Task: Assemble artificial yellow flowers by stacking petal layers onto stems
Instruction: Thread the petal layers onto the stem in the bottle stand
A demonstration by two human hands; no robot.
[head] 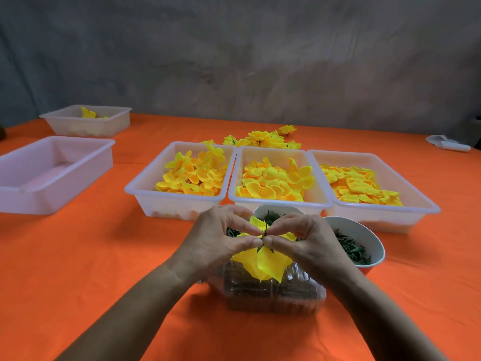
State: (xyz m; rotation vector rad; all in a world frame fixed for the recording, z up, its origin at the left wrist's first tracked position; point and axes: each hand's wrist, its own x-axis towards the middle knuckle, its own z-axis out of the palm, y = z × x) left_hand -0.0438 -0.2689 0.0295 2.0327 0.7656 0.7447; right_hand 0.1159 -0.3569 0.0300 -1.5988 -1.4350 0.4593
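A half-built yellow flower point(261, 264) with a thin green stem point(265, 230) is held low in the middle of the head view. My left hand point(221, 238) and my right hand point(304, 238) both pinch it at the stem, thumbs and forefingers meeting over the petals. Three white trays of loose yellow petal layers stand just behind: left tray point(145, 183), middle tray point(260, 152), right tray point(421, 204). Two white bowls hold green parts: one point(364, 230) to the right of my hands, another point(276, 208) partly hidden behind them.
A clear plastic box point(273, 293) with dark pieces lies under my hands. Finished yellow flowers point(263, 138) are heaped behind the trays. An empty white tray point(52, 170) and a farther tray point(86, 121) sit at left. White wrapping point(447, 143) lies far right on the orange cloth point(104, 256).
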